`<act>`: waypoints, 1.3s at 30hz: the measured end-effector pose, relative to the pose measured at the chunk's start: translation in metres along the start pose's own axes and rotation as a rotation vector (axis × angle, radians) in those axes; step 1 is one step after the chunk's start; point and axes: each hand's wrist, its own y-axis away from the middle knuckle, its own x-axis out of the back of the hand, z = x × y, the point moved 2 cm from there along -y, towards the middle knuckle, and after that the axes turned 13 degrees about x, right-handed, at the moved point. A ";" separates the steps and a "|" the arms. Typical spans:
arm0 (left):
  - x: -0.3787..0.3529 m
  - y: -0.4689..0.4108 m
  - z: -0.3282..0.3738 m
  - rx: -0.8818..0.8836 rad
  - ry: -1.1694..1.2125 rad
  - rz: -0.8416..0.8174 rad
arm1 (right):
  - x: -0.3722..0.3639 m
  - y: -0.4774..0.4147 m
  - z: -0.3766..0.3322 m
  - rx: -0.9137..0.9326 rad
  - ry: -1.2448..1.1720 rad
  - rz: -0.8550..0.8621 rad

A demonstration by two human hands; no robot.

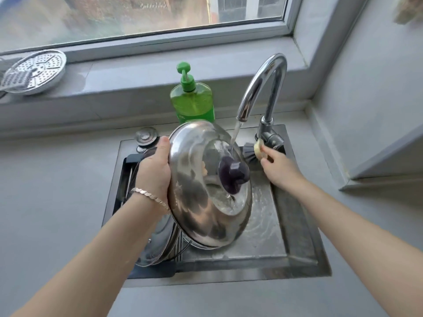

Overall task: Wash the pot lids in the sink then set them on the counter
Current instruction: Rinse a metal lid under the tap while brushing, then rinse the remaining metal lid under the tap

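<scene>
View from a head camera, looking down at 2 bare arms over a kitchen sink (304, 236) set in a grey counter (57, 191). The left hand (155, 170), with a bracelet (151, 197) at the wrist, grips the left rim of a large steel pot lid (196, 213), thumb over the top edge and fingers hidden behind it. The lid is tilted, its domed outside facing the camera, with a dark knob (233, 175) to the right of that hand. A stream of water (237, 131) from the curved faucet (263, 83) lands on the lid just above the knob. Below the left wrist, a second lid (158, 243) leans in the sink. The right hand (279, 168) reaches past the lid's right edge and pinches a yellow sponge (258, 149) in its fingertips, close against the faucet's base. Beyond the left hand stands a green soap bottle (192, 104). Far to the left of both hands, a perforated steamer plate (36, 72) rests on the window ledge.
</scene>
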 end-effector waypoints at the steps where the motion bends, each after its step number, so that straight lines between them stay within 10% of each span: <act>1: 0.000 0.009 0.005 -0.002 -0.019 0.018 | -0.004 0.006 0.001 -0.035 0.039 -0.032; 9: 0.014 0.053 0.031 -0.279 -0.178 0.233 | -0.022 0.055 0.005 -0.088 0.129 -0.165; 21: 0.106 0.048 0.041 -0.119 0.158 0.304 | -0.024 0.085 -0.144 0.290 -0.393 0.017; 29: 0.160 -0.014 -0.032 0.218 0.719 -0.234 | -0.083 0.045 -0.213 0.423 -0.254 -0.205; 35: 0.185 -0.071 -0.109 0.414 0.427 0.105 | -0.147 0.028 -0.223 0.434 0.227 -0.257; 39: 0.183 -0.087 -0.133 0.497 0.022 -0.059 | -0.184 0.019 -0.226 0.377 0.414 -0.298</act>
